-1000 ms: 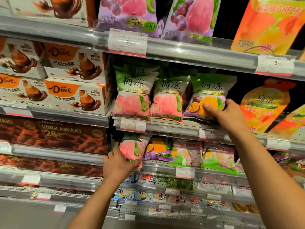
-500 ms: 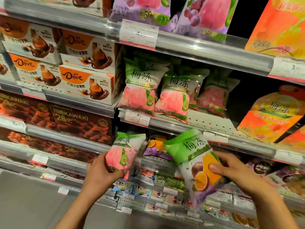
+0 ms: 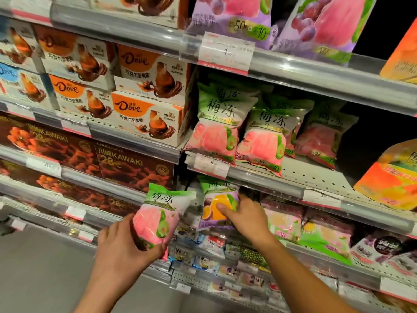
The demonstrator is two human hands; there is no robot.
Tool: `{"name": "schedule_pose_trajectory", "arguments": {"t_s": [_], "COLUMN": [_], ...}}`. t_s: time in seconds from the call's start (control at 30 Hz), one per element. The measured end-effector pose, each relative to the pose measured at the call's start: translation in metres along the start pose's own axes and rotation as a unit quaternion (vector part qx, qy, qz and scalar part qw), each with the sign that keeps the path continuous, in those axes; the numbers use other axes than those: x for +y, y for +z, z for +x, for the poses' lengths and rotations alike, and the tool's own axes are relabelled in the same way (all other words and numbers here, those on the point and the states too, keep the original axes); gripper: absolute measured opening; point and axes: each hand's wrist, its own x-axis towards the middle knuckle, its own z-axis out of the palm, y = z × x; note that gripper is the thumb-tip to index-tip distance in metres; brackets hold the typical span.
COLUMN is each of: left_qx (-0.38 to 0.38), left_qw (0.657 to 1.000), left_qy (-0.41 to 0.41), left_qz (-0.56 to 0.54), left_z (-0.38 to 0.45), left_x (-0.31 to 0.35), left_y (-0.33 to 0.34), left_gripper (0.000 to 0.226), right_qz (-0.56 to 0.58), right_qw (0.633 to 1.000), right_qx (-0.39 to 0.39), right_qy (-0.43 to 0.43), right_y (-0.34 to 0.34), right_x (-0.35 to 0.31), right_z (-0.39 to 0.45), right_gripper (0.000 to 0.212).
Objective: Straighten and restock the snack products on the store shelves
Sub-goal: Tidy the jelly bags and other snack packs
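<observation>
My left hand (image 3: 123,247) grips a pink-and-green jelly bag (image 3: 159,219) in front of the lower shelf, tilted slightly. My right hand (image 3: 244,219) holds a purple-and-yellow passion-fruit jelly bag (image 3: 216,206), which stands at the left end of the lower shelf, its top tucked under the shelf rail above. On the shelf above stand three pink jelly bags (image 3: 216,129). A bare patch of perforated shelf (image 3: 316,175) lies to their right.
Dove chocolate boxes (image 3: 144,111) and dark Kawaki boxes (image 3: 126,166) fill the left shelves. Orange jelly pouches (image 3: 392,177) stand at the right. More jelly bags (image 3: 316,231) line the lower shelf, small sweets (image 3: 209,251) below. Price tags (image 3: 211,164) hang on the rails.
My right hand took the passion-fruit bag from the middle shelf, brought it down and set it at the lower shelf's left end. My left hand drew the pink bag out and lower.
</observation>
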Motion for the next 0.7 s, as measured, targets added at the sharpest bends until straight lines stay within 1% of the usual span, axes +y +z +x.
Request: {"name": "schedule_pose_trajectory", "arguments": {"t_s": [0.07,0.23,0.33,0.43,0.53,0.57,0.6,0.63,0.67,0.7], "left_qx": [0.011,0.01,0.013,0.012,0.005,0.007,0.015,0.026,0.034,0.038], "left_qw": [1.0,0.999,0.999,0.999,1.0,1.0,0.999,0.999,0.998,0.997], "left_qy": [-0.019,-0.035,-0.03,-0.024,-0.02,-0.015,-0.009,-0.003,0.003,0.005], "left_qz": [0.005,-0.016,-0.019,-0.018,-0.016,-0.018,-0.027,-0.039,-0.057,-0.074], "left_z": [0.0,0.002,0.003,0.002,0.002,0.002,0.001,-0.001,-0.003,-0.005], "left_x": [0.0,0.003,0.003,-0.001,-0.002,0.001,0.004,0.008,0.015,0.023], "left_y": [-0.002,-0.003,-0.004,-0.002,0.003,0.005,0.008,0.009,0.011,0.013], "left_gripper": [0.104,0.104,0.104,0.105,0.105,0.104,0.103,0.102,0.101,0.101], "right_qz": [-0.042,-0.099,-0.126,-0.131,-0.135,-0.118,-0.072,0.004,0.096,0.181], "right_qw": [0.999,0.99,0.985,0.986,0.991,0.993,0.996,0.996,0.991,0.98], "right_qx": [-0.006,-0.085,-0.103,-0.083,-0.016,0.018,0.044,0.049,0.038,0.01], "right_qy": [0.01,0.043,0.055,0.054,0.019,-0.006,-0.041,-0.072,-0.086,-0.086], "right_y": [0.002,0.02,0.038,0.042,0.037,0.035,0.035,0.033,0.029,0.024], "right_x": [-0.026,-0.07,-0.073,-0.068,-0.061,-0.057,-0.052,-0.049,-0.046,-0.046], "right_z": [0.022,0.067,0.077,0.072,0.051,0.041,0.029,0.014,-0.001,-0.017], "right_gripper": [0.067,0.071,0.061,0.054,0.05,0.048,0.046,0.041,0.033,0.025]}}
